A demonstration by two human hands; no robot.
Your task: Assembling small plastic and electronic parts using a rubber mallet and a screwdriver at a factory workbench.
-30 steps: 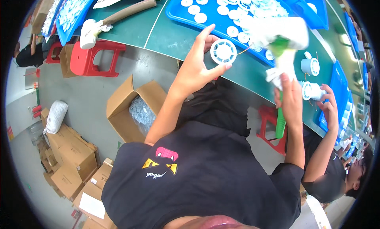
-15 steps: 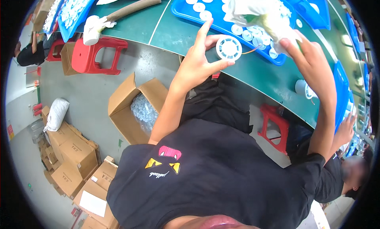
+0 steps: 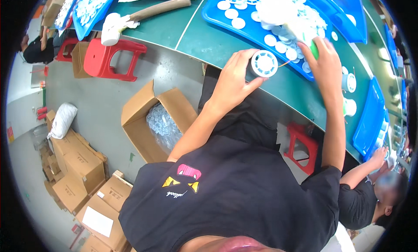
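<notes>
My left hand (image 3: 237, 75) is wrapped round a short white cylindrical housing (image 3: 264, 64), which has a ring of slots in its round face. A thin orange-brown wire (image 3: 285, 63) trails from its right side. Above and to the right, my right hand (image 3: 321, 56) is closed on a white tool with a green grip (image 3: 314, 49). The tool's large white end is smeared by motion and overexposed, so its exact kind is unclear. It hangs over a blue tray (image 3: 226, 23) that holds many translucent white discs and some slotted rings.
A mallet (image 3: 159, 7) with a wooden handle lies at the table's far left. Several white housings (image 3: 349, 107) stand right of my right hand. A red stool (image 3: 102, 58) and an open carton (image 3: 141, 121) are on the floor. A co-worker (image 3: 361, 199) sits at right.
My right hand has moved down and left with the tool, nearer my left hand. My left hand has shifted right with the housing, its fingers now wrapped further round it.
</notes>
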